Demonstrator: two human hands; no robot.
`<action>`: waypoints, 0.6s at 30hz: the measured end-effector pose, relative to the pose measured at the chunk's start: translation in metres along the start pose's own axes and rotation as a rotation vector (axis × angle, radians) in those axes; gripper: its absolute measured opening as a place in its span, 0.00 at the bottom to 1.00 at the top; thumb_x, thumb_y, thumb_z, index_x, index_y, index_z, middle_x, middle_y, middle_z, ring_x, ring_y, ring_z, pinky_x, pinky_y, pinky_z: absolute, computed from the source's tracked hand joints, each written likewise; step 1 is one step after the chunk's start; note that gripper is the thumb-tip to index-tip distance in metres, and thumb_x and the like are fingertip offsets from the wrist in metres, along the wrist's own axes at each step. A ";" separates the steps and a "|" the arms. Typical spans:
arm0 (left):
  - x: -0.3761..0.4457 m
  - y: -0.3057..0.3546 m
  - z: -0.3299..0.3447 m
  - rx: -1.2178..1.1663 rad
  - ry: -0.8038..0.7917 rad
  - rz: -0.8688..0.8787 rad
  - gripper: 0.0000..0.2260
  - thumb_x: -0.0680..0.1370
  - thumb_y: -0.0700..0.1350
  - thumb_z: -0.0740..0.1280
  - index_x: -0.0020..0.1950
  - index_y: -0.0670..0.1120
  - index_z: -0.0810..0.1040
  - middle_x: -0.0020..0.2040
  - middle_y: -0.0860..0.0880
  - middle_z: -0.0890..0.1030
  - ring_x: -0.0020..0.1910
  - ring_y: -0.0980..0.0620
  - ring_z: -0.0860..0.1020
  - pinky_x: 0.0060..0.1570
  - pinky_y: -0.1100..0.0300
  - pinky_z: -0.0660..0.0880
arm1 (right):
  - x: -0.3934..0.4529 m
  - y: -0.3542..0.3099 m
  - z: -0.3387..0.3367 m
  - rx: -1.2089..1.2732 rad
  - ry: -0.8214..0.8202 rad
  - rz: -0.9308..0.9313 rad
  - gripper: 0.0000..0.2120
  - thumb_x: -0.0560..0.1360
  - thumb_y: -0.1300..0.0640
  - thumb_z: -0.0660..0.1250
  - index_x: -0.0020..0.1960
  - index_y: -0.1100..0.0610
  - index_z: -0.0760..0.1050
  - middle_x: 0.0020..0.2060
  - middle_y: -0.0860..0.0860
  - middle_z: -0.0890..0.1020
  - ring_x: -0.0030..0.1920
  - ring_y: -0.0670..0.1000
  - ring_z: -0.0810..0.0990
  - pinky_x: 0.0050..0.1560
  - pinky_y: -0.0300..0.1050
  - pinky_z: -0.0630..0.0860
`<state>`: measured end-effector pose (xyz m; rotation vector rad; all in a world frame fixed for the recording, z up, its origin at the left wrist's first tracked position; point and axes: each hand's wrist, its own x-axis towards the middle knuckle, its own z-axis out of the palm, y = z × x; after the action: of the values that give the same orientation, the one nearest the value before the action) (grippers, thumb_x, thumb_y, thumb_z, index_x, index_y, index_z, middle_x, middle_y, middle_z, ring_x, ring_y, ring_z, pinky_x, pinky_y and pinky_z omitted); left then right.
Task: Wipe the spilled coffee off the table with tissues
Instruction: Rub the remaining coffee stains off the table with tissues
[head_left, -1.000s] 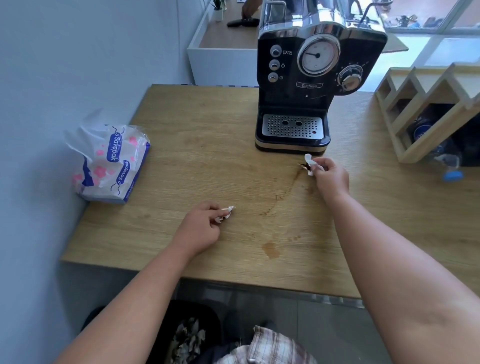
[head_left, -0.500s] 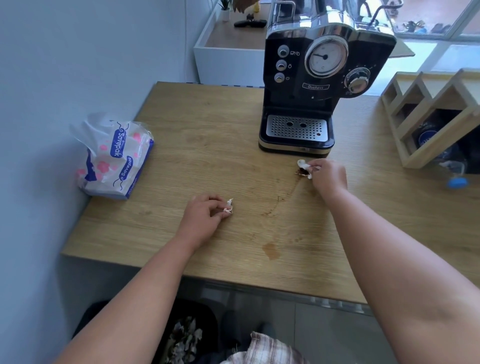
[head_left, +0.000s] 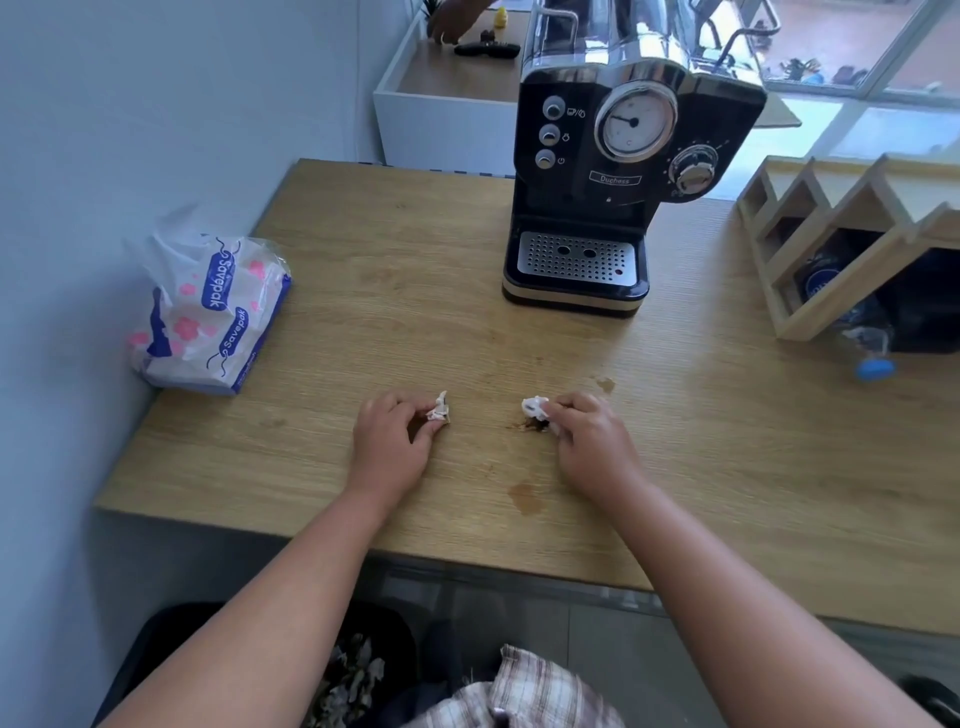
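Note:
On the wooden table (head_left: 363, 291), my right hand (head_left: 592, 447) pinches a small crumpled white tissue (head_left: 536, 407) and presses it onto a dark coffee smear (head_left: 530, 425). My left hand (head_left: 395, 441) rests on the table to the left, holding another small stained tissue wad (head_left: 439, 408) between its fingertips. A pale brown coffee puddle (head_left: 524, 498) lies near the table's front edge between my arms. A smaller coffee spot (head_left: 605, 384) sits just beyond my right hand.
A black coffee machine (head_left: 613, 171) stands at the back centre. A pack of tissues (head_left: 208, 312) lies at the left by the wall. A wooden rack (head_left: 841, 244) with a bottle is at the right. A bin (head_left: 343, 670) with used tissues sits below the front edge.
My right hand dragged its tissue from the foot of the coffee machine down along the coffee trail towards me; the trail is mostly gone. My left hand stayed about where it was.

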<state>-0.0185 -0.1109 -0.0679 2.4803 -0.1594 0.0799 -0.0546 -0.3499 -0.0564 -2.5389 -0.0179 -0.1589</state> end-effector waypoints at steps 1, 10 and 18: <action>-0.001 -0.001 0.001 0.013 0.015 0.020 0.10 0.74 0.49 0.67 0.52 0.47 0.80 0.47 0.49 0.77 0.50 0.47 0.71 0.51 0.56 0.65 | -0.002 0.003 -0.001 -0.020 -0.034 -0.023 0.17 0.73 0.67 0.62 0.60 0.58 0.77 0.52 0.53 0.80 0.55 0.56 0.74 0.57 0.47 0.73; -0.007 0.002 0.003 0.100 0.046 0.083 0.15 0.73 0.53 0.59 0.50 0.47 0.79 0.46 0.48 0.78 0.48 0.46 0.73 0.48 0.50 0.68 | 0.008 0.002 -0.006 -0.123 -0.080 -0.033 0.14 0.76 0.64 0.60 0.60 0.56 0.77 0.50 0.51 0.79 0.54 0.53 0.73 0.52 0.42 0.69; -0.005 0.003 0.007 0.162 0.039 0.101 0.15 0.72 0.52 0.58 0.50 0.46 0.78 0.46 0.46 0.78 0.48 0.43 0.74 0.47 0.49 0.69 | 0.027 0.045 -0.046 0.087 0.242 0.322 0.09 0.74 0.63 0.65 0.54 0.61 0.80 0.51 0.55 0.79 0.50 0.54 0.78 0.49 0.36 0.66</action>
<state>-0.0235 -0.1171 -0.0721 2.6290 -0.2714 0.1914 -0.0310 -0.4138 -0.0408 -2.3816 0.4648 -0.3278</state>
